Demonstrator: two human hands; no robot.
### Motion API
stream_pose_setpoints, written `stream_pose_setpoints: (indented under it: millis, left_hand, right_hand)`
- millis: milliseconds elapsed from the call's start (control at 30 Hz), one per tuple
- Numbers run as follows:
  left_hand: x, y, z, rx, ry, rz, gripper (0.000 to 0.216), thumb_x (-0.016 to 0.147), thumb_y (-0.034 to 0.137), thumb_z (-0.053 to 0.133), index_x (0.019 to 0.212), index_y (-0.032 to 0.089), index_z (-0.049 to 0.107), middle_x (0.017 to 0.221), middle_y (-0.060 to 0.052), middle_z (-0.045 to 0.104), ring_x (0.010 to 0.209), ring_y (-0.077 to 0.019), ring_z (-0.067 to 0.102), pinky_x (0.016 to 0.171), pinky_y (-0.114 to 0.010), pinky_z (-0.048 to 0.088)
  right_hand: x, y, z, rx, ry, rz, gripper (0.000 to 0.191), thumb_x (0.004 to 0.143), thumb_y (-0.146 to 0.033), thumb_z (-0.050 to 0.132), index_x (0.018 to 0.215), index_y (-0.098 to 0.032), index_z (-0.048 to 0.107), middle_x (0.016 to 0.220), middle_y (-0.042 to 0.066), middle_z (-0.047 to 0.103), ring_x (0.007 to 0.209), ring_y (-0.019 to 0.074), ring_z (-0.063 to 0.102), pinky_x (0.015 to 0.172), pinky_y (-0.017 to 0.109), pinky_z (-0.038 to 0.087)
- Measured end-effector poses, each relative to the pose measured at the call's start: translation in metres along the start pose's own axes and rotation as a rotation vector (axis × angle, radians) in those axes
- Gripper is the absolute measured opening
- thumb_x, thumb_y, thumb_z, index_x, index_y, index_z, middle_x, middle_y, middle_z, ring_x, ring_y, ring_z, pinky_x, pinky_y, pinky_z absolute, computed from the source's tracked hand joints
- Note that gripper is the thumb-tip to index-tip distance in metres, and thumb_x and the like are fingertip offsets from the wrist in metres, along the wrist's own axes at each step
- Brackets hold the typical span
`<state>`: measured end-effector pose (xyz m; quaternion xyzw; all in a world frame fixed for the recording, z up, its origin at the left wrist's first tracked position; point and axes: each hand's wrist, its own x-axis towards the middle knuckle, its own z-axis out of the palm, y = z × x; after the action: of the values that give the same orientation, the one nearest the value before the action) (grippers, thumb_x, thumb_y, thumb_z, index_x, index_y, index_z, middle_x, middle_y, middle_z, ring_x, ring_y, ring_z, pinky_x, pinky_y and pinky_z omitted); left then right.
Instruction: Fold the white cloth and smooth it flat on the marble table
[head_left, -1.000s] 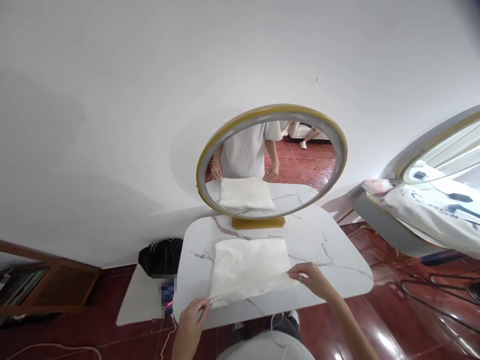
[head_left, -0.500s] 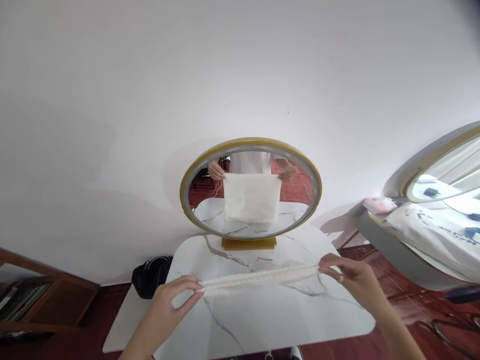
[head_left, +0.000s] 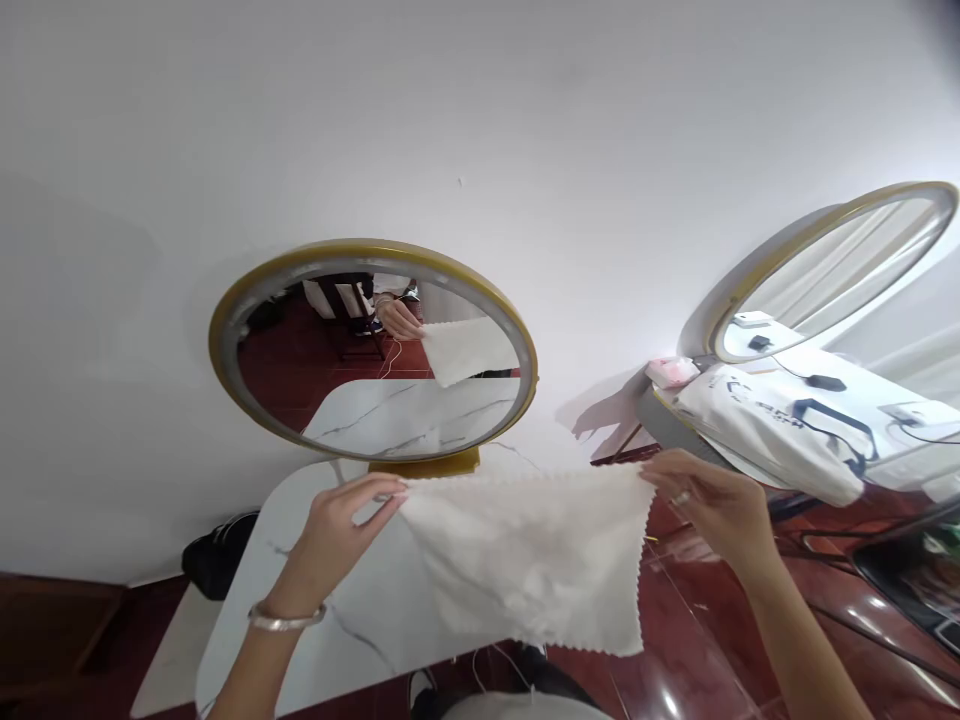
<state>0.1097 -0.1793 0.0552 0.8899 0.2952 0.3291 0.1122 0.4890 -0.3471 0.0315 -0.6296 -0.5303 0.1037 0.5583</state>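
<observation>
A white cloth (head_left: 532, 550) with zigzag-cut edges hangs stretched between my two hands, over the front right part of a white marbled table (head_left: 315, 580). My left hand (head_left: 337, 535) pinches its upper left corner between thumb and fingers; a bracelet circles that wrist. At the upper right corner, my right hand (head_left: 709, 505) grips the cloth, and a ring shows on one finger. Behind the cloth, a round gold-framed mirror (head_left: 375, 350) stands on the table and reflects one hand with part of the cloth.
To the right, a second round mirror (head_left: 832, 280) stands on another table, with a white printed bag (head_left: 765, 425) and a pink-and-white packet (head_left: 671, 372). A black bag (head_left: 217, 555) sits left of the marbled table. The wall (head_left: 450, 120) rises close behind.
The view has turned to the right. The cloth, earlier seen nearly edge-on above the table, now shows its broad face and hangs farther right. Both hands keep hold of its corners.
</observation>
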Motion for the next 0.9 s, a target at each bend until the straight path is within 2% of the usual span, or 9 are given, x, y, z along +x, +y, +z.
stream_pose_setpoints:
  millis: [133, 233, 300, 367, 500, 633, 700, 767, 900]
  left_hand:
    - [0.023, 0.022, 0.006, 0.13, 0.265, 0.061, 0.007, 0.087, 0.025, 0.062, 0.091, 0.022, 0.067, 0.086, 0.002, 0.074, 0.074, -0.0128, 0.07, 0.069, -0.02, 0.056]
    - [0.029, 0.042, 0.002, 0.172, 0.406, 0.068, 0.011, 0.085, 0.02, 0.064, 0.096, 0.022, 0.065, 0.089, 0.002, 0.073, 0.078, -0.0125, 0.07, 0.073, -0.021, 0.055]
    - [0.023, 0.052, 0.002, 0.161, 0.345, 0.067, 0.017, 0.086, 0.019, 0.063, 0.103, 0.023, 0.064, 0.094, 0.001, 0.072, 0.083, -0.0133, 0.069, 0.079, -0.023, 0.054]
    - [0.01, 0.058, 0.006, 0.107, 0.199, 0.039, 0.017, 0.088, 0.022, 0.059, 0.104, 0.025, 0.065, 0.096, 0.0, 0.071, 0.086, -0.0145, 0.067, 0.081, -0.024, 0.054]
    - [-0.031, 0.07, 0.014, -0.063, -0.13, -0.195, 0.014, 0.092, 0.031, 0.052, 0.092, 0.026, 0.065, 0.087, 0.001, 0.069, 0.077, -0.0128, 0.065, 0.07, -0.019, 0.053]
    - [-0.057, 0.09, 0.006, -0.208, -0.293, -0.369, 0.017, 0.089, 0.039, 0.054, 0.083, 0.027, 0.063, 0.077, 0.003, 0.067, 0.065, -0.011, 0.063, 0.062, -0.015, 0.051]
    - [-0.058, 0.099, 0.0, -0.248, -0.305, -0.429, 0.018, 0.088, 0.042, 0.054, 0.082, 0.027, 0.062, 0.074, 0.003, 0.066, 0.061, -0.0118, 0.062, 0.059, -0.016, 0.052]
    - [-0.052, 0.102, -0.001, -0.248, -0.295, -0.498, 0.019, 0.087, 0.044, 0.055, 0.084, 0.027, 0.062, 0.067, 0.004, 0.065, 0.055, -0.012, 0.06, 0.054, -0.017, 0.05]
    - [-0.026, 0.087, 0.022, -0.203, -0.351, -0.607, 0.022, 0.088, 0.044, 0.05, 0.091, 0.025, 0.061, 0.053, 0.006, 0.059, 0.045, -0.0124, 0.057, 0.042, -0.019, 0.041]
  right_hand:
    - [0.024, -0.003, -0.012, 0.03, 0.386, -0.02, 0.025, 0.066, -0.037, 0.082, 0.081, -0.021, 0.07, 0.074, 0.001, 0.069, 0.067, 0.0159, 0.064, 0.062, 0.03, 0.055]
    - [0.028, -0.009, -0.024, 0.078, 0.504, -0.08, 0.026, 0.065, -0.034, 0.083, 0.083, -0.023, 0.069, 0.077, 0.002, 0.069, 0.071, 0.0171, 0.065, 0.068, 0.033, 0.056]
    - [0.021, -0.008, -0.031, 0.08, 0.457, -0.105, 0.026, 0.065, -0.033, 0.083, 0.086, -0.025, 0.069, 0.078, 0.002, 0.068, 0.073, 0.0176, 0.065, 0.072, 0.034, 0.056]
    - [0.005, -0.004, -0.038, 0.069, 0.329, -0.063, 0.029, 0.065, -0.035, 0.083, 0.088, -0.026, 0.07, 0.076, 0.002, 0.069, 0.07, 0.0182, 0.066, 0.069, 0.033, 0.058]
    - [-0.04, 0.008, -0.058, 0.048, 0.039, 0.223, 0.028, 0.067, -0.039, 0.08, 0.091, -0.027, 0.071, 0.071, 0.003, 0.07, 0.046, 0.0144, 0.059, 0.04, 0.025, 0.05]
    - [-0.072, 0.013, -0.084, 0.151, -0.125, 0.339, 0.029, 0.065, -0.035, 0.079, 0.092, -0.035, 0.07, 0.06, 0.005, 0.067, 0.03, 0.0156, 0.049, 0.026, 0.026, 0.044]
    - [-0.072, 0.012, -0.09, 0.174, -0.149, 0.364, 0.031, 0.064, -0.034, 0.08, 0.093, -0.036, 0.069, 0.056, 0.005, 0.065, 0.034, 0.0196, 0.054, 0.027, 0.028, 0.047]
    - [-0.062, 0.011, -0.087, 0.186, -0.137, 0.434, 0.031, 0.065, -0.037, 0.08, 0.093, -0.033, 0.068, 0.064, 0.006, 0.067, 0.046, 0.0217, 0.063, 0.037, 0.028, 0.054]
    - [-0.018, 0.032, -0.056, 0.264, -0.158, 0.577, 0.042, 0.067, -0.045, 0.08, 0.098, -0.023, 0.062, 0.081, 0.005, 0.068, 0.065, 0.0198, 0.069, 0.055, 0.029, 0.06]
